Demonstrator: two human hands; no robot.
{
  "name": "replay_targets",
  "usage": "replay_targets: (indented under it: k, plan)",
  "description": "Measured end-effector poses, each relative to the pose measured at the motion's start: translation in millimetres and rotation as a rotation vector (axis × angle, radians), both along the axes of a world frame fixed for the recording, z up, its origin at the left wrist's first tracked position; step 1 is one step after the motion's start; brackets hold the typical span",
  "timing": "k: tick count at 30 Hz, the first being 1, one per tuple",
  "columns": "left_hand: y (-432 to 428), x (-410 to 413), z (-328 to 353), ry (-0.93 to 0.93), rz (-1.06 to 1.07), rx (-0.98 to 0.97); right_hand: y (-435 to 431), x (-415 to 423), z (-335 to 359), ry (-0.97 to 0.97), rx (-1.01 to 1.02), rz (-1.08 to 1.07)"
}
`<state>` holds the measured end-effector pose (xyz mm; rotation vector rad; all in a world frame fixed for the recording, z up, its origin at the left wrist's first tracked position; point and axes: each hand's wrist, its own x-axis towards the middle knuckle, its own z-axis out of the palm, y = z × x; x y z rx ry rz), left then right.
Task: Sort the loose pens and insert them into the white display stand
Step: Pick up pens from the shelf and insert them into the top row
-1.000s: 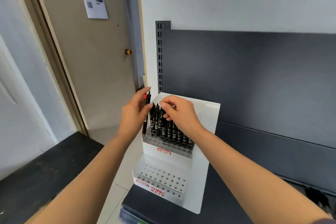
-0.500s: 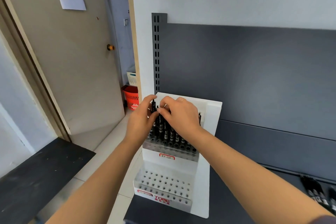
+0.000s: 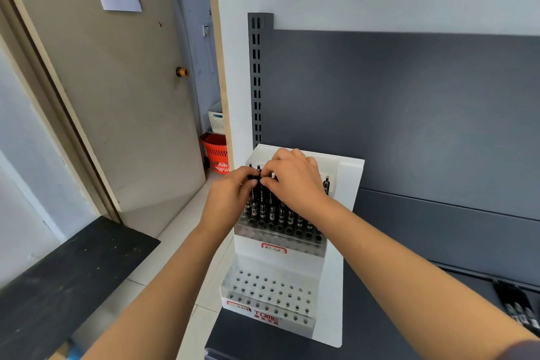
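At the white stand's [image 3: 348,190] 11 o'clock corner, the left hand [image 3: 229,199] and right hand [image 3: 295,183] pinched the tops of pens [image 3: 271,209] that looked light, stiff and smooth.

My stand [image 3: 350,172] is smooth white plastic, its hole rows clear and shiny. The pens [image 3: 271,210] look glossy black plastic. The shelf [image 3: 374,336] and back panel [image 3: 409,111] are matt grey metal.

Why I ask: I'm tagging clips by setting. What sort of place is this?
Probably a small stationery shop or its stockroom: a branded white display stand holds rows of black pens, dark grey shelving with a slotted upright stands behind it, and a red shopping basket sits on the floor beyond.
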<state>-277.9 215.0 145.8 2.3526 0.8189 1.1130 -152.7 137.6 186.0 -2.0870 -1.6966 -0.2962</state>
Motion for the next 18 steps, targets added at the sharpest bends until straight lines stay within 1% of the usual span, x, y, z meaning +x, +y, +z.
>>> replay_targets:
  k: [3,6,8,11,13,15,18]
  plan:
    - [0,1,4,0.066,0.034,-0.029,3,-3,-1,0.022,-0.003,-0.035]
    - [-4,3,4,0.116,0.073,-0.017,1,-2,1,0.033,-0.025,-0.023]
    - [-7,5,6,0.119,0.100,0.031,-5,2,2,0.056,0.030,-0.005]
    - [-17,13,15,0.048,0.120,0.145,-23,14,5,0.123,0.172,-0.001]
    - [-30,23,24,0.019,0.111,0.211,-38,26,6,0.145,0.230,-0.014]
    - [-46,39,33,0.013,0.084,0.267,-56,41,7,0.160,0.257,-0.036]
    - [-74,69,42,0.040,0.010,0.324,-85,67,5,0.163,0.246,-0.072]
